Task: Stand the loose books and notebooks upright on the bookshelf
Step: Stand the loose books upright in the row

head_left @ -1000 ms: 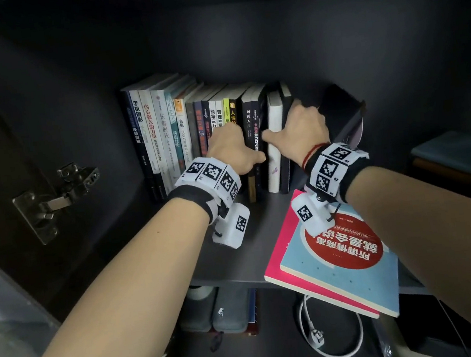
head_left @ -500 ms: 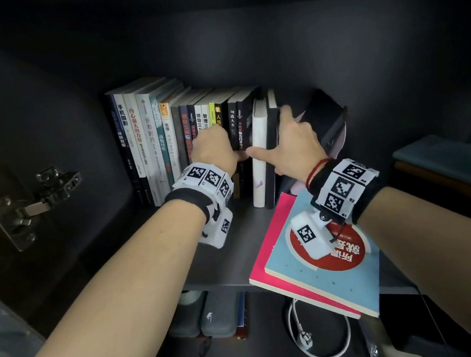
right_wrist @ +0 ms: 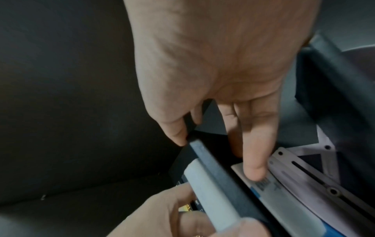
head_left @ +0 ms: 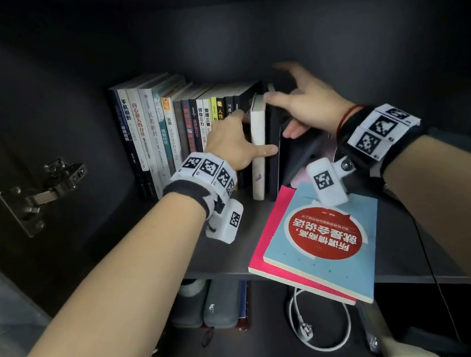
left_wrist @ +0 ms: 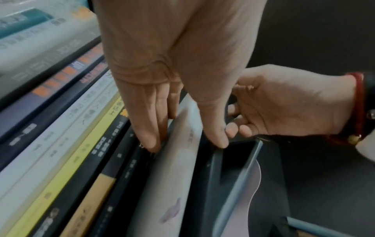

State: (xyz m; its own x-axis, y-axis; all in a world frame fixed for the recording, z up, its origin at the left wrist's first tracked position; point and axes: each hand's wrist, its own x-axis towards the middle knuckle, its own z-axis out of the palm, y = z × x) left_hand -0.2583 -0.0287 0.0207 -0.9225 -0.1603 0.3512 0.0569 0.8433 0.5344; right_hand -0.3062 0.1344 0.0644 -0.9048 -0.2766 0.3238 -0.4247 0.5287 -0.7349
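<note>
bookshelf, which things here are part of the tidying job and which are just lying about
Job:
row of upright books
white book
black notebook
blue book
pink book

Lying about:
white cable
grey cases
door hinge

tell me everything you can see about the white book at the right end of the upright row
The white book stands upright on the dark shelf, spine outward, near the right end of the row. Its pale, matte cover looks like paper, with a small purplish mark low on the spine. The left hand straddles it, fingers on its left side and thumb on the right. A black book stands against its right side.
</note>
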